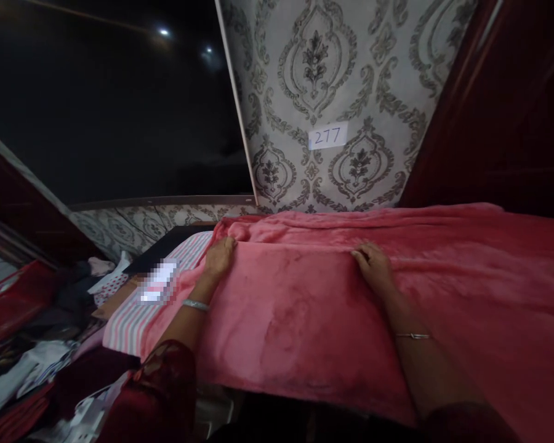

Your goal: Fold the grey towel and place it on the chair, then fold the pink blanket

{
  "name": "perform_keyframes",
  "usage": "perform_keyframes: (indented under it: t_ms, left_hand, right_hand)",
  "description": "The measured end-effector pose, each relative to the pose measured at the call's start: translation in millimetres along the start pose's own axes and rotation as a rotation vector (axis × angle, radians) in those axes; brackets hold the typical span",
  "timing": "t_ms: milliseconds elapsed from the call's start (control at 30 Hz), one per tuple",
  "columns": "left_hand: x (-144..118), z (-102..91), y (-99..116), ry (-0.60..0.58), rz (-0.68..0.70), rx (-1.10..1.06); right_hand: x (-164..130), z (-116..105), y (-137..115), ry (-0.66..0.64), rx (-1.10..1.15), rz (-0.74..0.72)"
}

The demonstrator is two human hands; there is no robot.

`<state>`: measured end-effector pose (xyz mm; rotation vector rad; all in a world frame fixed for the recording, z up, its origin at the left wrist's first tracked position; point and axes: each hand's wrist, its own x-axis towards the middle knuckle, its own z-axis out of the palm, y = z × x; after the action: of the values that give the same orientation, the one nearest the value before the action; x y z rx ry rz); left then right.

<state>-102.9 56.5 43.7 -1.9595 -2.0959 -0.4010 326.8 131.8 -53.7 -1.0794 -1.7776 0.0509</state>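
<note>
A pink plush blanket is spread before me, with a folded part stretched between my hands. At its far left corner my left hand is closed round the edge, a bangle on the wrist. My right hand pinches the same straight edge farther to the right, fingers curled over it. Beyond and to the right, more of the blanket lies in loose wrinkles. Along the left side, a striped cloth in pink, grey and white shows from under it.
A large dark television screen stands at the back left. A paper label reading 277 is on the patterned wall. Clothes and a red bag are piled at left. Dark red wood rises at right.
</note>
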Motion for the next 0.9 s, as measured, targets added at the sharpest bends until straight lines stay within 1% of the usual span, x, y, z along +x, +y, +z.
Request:
perform_keyframes:
  t_ms: [100,167,233,267,333,433,500,567,600,667,733,800,900]
  left_hand:
    - [1,4.0,-2,-0.035,0.024,0.052]
    - [4,5.0,0,-0.06,0.047,0.09]
    - [8,4.6,12,-0.032,0.056,0.116]
    - [11,4.4,22,-0.008,0.069,0.12]
    - [16,5.7,54,0.03,0.127,0.105]
    - [22,14.6,119,0.026,0.289,0.012]
    - [24,24.0,162,0.019,0.399,-0.097]
    - [25,33.7,194,0.006,0.453,-0.204]
    - [26,38.3,205,-0.002,0.459,-0.242]
    - [26,47.1,217,-0.018,0.462,-0.29]
    - [27,56.1,217,-0.004,0.471,-0.3]
    - [28,65.6,211,0.067,0.473,-0.293]
    - [30,78.2,200,0.226,0.472,-0.282]
  right_hand:
    - [1,0,-2,-0.009,0.001,-0.006]
    - [2,0,-4,-0.021,-0.001,-0.006]
    - [3,-1,-7,-0.02,0.003,0.002]
    - [3,-1,-8,-0.018,0.008,0.009]
    - [4,-3,-11,-0.018,0.026,0.028]
    - [6,-6,-16,-0.036,0.054,0.042]
    - [7,-7,-18,-0.045,0.047,0.043]
    - [9,-7,-21,-0.047,0.021,0.045]
    - [9,-7,-21,-0.049,0.005,0.047]
    - [11,-8,-22,-0.05,-0.027,0.051]
    - [14,-7,-22,-0.055,-0.054,0.049]
    - [16,-7,-22,-0.078,-0.08,0.041]
    - [17,-8,-23,-0.156,-0.146,0.038]
